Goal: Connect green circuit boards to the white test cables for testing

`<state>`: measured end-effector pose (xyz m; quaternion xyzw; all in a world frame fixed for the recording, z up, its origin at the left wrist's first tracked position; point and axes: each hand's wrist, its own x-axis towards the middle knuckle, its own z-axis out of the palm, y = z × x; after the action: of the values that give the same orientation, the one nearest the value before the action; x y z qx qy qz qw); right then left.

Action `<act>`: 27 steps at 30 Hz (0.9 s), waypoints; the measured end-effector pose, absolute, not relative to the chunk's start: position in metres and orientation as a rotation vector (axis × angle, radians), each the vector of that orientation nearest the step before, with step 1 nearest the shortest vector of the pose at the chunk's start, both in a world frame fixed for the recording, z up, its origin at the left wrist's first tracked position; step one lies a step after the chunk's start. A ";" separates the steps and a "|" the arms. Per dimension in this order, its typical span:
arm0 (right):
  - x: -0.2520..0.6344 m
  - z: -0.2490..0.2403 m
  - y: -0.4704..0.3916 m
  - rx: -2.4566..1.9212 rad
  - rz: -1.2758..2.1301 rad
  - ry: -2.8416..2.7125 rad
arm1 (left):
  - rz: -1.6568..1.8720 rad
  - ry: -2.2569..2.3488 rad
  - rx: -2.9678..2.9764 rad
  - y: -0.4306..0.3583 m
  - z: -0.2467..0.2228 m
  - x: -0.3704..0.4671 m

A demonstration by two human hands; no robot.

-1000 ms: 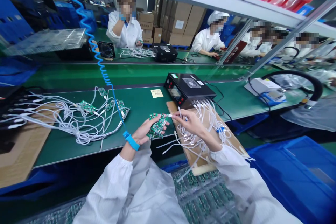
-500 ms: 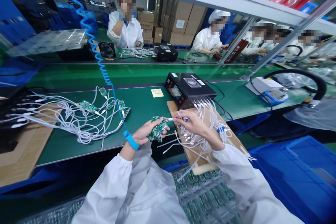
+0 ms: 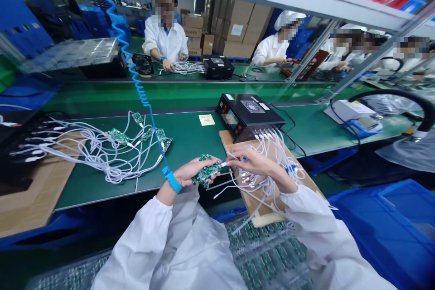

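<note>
My left hand (image 3: 190, 172), with a blue strap at its wrist, is closed on green circuit boards (image 3: 205, 173) near the bench's front edge. Between the fingers of my right hand (image 3: 249, 161) is a white cable plug (image 3: 223, 164), its tip at the right edge of the boards. Whether the plug sits in a socket is too small to tell. Beyond my right hand stands a black box (image 3: 249, 115) with a fan grille and several white cables (image 3: 268, 145) at its front. Those cables spread over a cardboard sheet (image 3: 307, 186) below my right hand.
To the left, a tangle of white cables (image 3: 112, 170) joins small boards (image 3: 118, 136) to another black box (image 3: 20, 149). A coiled blue cord (image 3: 136, 82) hangs to my wrist. Bagged boards (image 3: 272, 253) lie low in front, a blue bin (image 3: 390, 222) at right. People sit across the bench.
The view has shifted slightly. Both hands keep their hold, with the plug still at the boards' edge. The person across has lowered a hand from the face to the cables.
</note>
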<state>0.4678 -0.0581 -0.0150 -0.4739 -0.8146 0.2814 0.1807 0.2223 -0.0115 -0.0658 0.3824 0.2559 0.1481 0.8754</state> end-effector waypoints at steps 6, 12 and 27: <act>0.466 -0.016 -0.061 -1.340 0.876 -2.302 | 0.310 0.570 0.856 -0.014 -0.070 0.226; 0.463 -0.023 -0.065 -1.298 0.871 -2.316 | 0.259 0.592 0.827 -0.016 -0.074 0.223; 0.462 -0.028 -0.065 -1.379 0.813 -2.065 | 0.508 0.749 0.809 -0.012 -0.054 0.225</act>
<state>0.4621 -0.0649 -0.0278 -0.5094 -0.7630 0.3002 0.2612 0.2248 -0.0121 -0.0535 0.3800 0.3521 0.2388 0.8214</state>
